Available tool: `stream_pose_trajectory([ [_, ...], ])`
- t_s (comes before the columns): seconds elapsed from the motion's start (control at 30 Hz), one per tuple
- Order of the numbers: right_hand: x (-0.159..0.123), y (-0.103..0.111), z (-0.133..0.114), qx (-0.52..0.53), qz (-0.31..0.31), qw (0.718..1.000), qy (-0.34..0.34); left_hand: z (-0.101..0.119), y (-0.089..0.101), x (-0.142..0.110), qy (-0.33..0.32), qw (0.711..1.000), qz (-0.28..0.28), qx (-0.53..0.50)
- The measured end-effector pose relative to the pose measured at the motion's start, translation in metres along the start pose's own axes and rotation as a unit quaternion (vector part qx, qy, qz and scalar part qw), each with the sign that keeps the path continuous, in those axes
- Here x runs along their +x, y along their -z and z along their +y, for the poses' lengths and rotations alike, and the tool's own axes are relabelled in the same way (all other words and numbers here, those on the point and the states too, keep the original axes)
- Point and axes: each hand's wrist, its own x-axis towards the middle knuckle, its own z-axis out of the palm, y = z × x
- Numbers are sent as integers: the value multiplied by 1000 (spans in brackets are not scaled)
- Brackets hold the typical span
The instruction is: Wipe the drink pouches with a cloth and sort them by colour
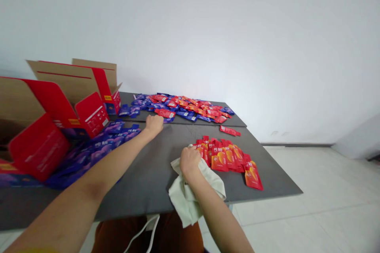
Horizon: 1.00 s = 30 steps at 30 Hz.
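My left hand (154,124) is closed at the near edge of a mixed pile of pouches. A red pouch (166,113) lies just past its knuckles, and the back of the hand hides whatever the fingers hold. My right hand (190,160) is closed on a pale green cloth (186,198), which lies bunched on the dark table (142,189) and hangs over its front edge. Right beside that hand, red pouches with orange fruit pictures (228,157) lie overlapping in a row. One more red pouch (253,176) sits at the row's right end.
Open red cardboard boxes (92,114) stand at the left, flaps raised. Purple pouches (101,146) are heaped before them. Along the back runs the mixed red and purple pile (190,106). A single red pouch (230,131) lies apart at right. A white cable (152,233) hangs below the table.
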Motion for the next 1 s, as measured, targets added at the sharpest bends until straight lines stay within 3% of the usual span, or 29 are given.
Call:
stream_pose_trajectory([
  [0.1, -3, 3, -1, 6, -5, 1000, -12, -10, 7, -24, 8, 999, 21, -29],
  [0.27, -21, 23, 4, 22, 17, 1000, 4, -31, 6, -63, -69, 989, 56, -121],
  [0.4, -45, 45, 24, 77, 70, 994, 28, -51, -9, -85, -202, 962, 47, -180],
  [0.5, -59, 60, 38, 119, 69, 989, 48, -61, -25, -100, -324, 923, 25, -205],
  [0.63, -57, 65, 33, 190, 49, 968, 156, -62, -38, -129, -415, 884, 26, -215],
  [0.73, -47, 51, 14, 238, 38, 935, 261, -50, -40, -154, -400, 896, 48, -185],
  [0.87, -34, 20, -15, 233, 26, 895, 379, -25, -40, -188, -248, 955, 102, -130],
  [0.93, -30, 7, -25, 191, 10, 889, 417, -13, -40, -203, -201, 969, 87, -113],
  [1.0, -30, 0, -30, 134, -12, 902, 410, -3, -40, -212, -182, 977, 54, -93],
])
